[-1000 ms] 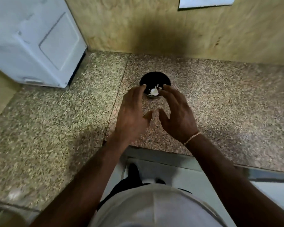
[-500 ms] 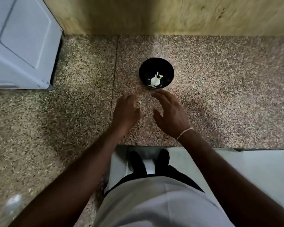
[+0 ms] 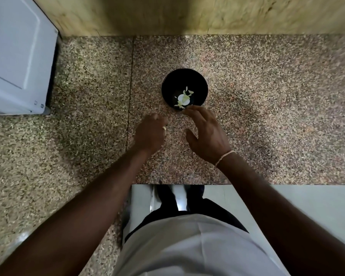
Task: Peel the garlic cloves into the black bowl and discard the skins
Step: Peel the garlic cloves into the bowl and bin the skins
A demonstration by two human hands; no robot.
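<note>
A small black bowl (image 3: 184,80) stands on the speckled granite counter (image 3: 267,116). Inside it lie a white garlic bulb (image 3: 182,99) and a few loose pale skins. My left hand (image 3: 150,133) hovers just left of and nearer than the bowl, its fingers curled round a small pale garlic clove (image 3: 164,128) that shows at its fingertips. My right hand (image 3: 206,132) is spread with relaxed fingers, its fingertips at the bowl's near rim, holding nothing.
A white appliance (image 3: 18,56) stands on the counter at the far left. A yellowish wall (image 3: 187,14) closes the back. The counter's front edge runs just below my wrists, with floor and my shoes beneath.
Both hands drew back from the bowl toward me. My left hand closed its fingers and now holds a clove. The camera tilted further down.
</note>
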